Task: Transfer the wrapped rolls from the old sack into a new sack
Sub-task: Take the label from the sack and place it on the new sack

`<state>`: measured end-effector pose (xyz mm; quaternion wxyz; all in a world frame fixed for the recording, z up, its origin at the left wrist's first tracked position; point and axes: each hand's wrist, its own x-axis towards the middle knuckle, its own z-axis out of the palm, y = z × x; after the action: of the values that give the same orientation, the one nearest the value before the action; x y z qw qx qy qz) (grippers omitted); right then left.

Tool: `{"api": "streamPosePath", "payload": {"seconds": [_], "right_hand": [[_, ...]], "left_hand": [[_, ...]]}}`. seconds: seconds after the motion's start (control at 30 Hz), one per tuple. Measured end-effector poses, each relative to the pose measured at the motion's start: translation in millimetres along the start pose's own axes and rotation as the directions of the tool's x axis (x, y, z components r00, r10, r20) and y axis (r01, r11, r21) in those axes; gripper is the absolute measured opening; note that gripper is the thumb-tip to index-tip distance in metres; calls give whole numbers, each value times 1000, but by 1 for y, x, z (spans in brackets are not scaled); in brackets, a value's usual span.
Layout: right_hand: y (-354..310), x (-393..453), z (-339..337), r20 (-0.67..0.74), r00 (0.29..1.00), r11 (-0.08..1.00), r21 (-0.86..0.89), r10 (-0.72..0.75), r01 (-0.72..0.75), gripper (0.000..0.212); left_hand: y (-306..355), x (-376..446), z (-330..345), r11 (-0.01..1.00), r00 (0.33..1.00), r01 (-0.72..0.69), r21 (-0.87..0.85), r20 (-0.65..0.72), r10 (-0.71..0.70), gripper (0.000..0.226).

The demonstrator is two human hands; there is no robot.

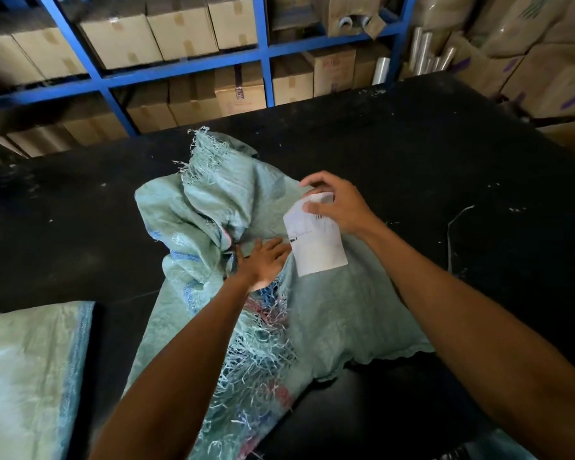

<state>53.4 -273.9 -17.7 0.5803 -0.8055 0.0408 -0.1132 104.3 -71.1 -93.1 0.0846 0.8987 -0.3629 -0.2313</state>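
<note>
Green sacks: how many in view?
2. A frayed sack lies mid-table under both hands; the right hand pinches a white label over it. A flat sack lies at the table's near-left edge. Others could sit out of frame.

Cardboard boxes [120,41] on blue shelving [266,54], clear film rolls [425,51]

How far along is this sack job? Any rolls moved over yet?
Nothing looks moved yet: no rolls show. The right hand pinches a white paper label while the left hand rests flat on the frayed old sack. The other sack lies flat at the left, so the whole transfer remains.
</note>
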Motion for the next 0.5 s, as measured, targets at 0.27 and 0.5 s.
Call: {"api": "streamPosePath", "payload": {"seconds": [0.27, 0.5], "right_hand": [[59, -32, 3, 32, 899, 843, 334, 436, -421, 61], [68, -54, -1, 37, 871, 816, 332, 490, -473, 26]], "left_hand": [[-28, 22, 22, 997, 1000, 2, -74, -5, -2, 87], [-23, 20, 21, 989, 1000, -6, -151, -28, 1, 81]]}}
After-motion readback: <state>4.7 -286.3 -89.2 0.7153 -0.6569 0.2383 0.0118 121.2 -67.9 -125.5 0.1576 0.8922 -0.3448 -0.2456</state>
